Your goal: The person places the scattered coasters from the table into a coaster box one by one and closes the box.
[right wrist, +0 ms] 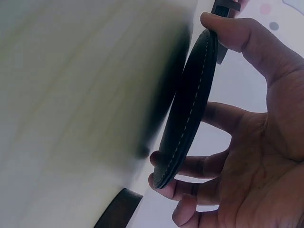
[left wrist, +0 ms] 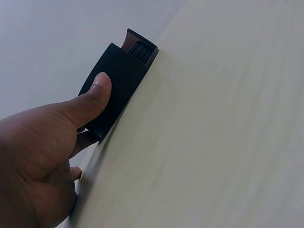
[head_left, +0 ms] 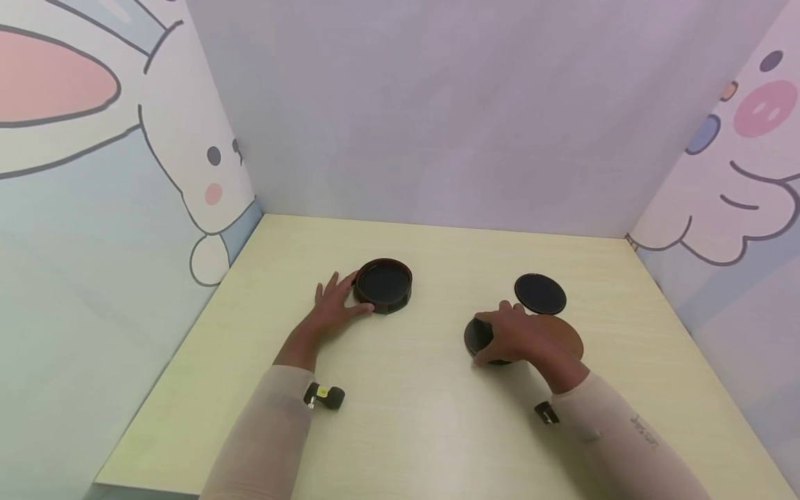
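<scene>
A round black coaster holder point(head_left: 384, 286) with a raised rim stands left of the table's middle. My left hand point(head_left: 333, 309) grips its near left side, the thumb point(left wrist: 97, 95) lying along the outer wall. Through a notch in that wall, thin stacked dark edges point(left wrist: 141, 51) show. My right hand point(head_left: 509, 335) holds a round black coaster point(right wrist: 187, 111) with pale edge stitching between thumb and fingers. It is tilted and lifted just off the table; whether it is one layer or more I cannot tell. Beneath my right wrist lies a brown round coaster point(head_left: 565, 337), partly hidden.
Another black coaster point(head_left: 540, 294) lies flat behind the brown one. The pale wooden table point(head_left: 400, 417) is bounded by a plain back curtain point(head_left: 425, 118) and cartoon-printed side panels point(head_left: 206, 187). Small dark devices point(head_left: 325, 396) are strapped at both wrists.
</scene>
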`<state>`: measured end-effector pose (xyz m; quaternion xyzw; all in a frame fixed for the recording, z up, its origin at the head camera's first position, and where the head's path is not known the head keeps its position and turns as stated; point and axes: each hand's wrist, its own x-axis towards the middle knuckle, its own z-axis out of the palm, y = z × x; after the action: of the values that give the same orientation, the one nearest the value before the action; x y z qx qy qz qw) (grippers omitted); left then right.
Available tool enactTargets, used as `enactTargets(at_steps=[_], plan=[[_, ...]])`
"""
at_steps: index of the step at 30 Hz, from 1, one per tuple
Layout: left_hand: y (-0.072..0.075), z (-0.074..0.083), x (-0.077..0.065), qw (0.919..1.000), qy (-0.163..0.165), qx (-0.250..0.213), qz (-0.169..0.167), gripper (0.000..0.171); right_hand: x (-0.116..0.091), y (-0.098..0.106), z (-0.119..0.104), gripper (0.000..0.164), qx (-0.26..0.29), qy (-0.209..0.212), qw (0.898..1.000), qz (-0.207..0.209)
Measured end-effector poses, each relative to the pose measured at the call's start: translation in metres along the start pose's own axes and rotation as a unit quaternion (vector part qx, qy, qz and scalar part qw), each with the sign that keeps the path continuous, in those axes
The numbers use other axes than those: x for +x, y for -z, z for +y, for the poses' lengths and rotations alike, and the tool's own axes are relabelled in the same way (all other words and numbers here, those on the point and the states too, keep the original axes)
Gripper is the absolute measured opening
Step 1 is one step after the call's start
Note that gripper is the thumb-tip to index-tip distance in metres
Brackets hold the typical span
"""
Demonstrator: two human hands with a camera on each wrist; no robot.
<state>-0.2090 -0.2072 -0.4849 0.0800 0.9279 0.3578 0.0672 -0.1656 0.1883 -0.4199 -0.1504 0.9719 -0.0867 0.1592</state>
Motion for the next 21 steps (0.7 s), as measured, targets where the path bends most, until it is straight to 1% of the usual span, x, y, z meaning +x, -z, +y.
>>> enactTargets(at_steps=[7,11,16,21], plan=[[-0.0004,-0.0004,0.0014,1.0,-0.003,0.006,0.0,0.095,0.0003,-0.0009,-0.0013,0.091,0.001,-0.008,1.0,0.0],[-0.0005,-0.0016,0.0025,1.0,0.0,0.007,-0.002,0.096,0.0006,-0.0011,-0.0028,0.092,0.01,-0.007,1.0,0.003],[-0.0007,-0.0029,0.0033,1.0,0.001,0.005,-0.002,0.096,0.0013,-0.0009,-0.0035,0.092,0.009,-0.006,1.0,0.006],[-0.0005,-0.0023,0.0035,1.0,0.0,0.005,-0.002,0.096,0.0025,-0.0027,-0.0027,0.088,-0.001,-0.001,1.0,0.022]])
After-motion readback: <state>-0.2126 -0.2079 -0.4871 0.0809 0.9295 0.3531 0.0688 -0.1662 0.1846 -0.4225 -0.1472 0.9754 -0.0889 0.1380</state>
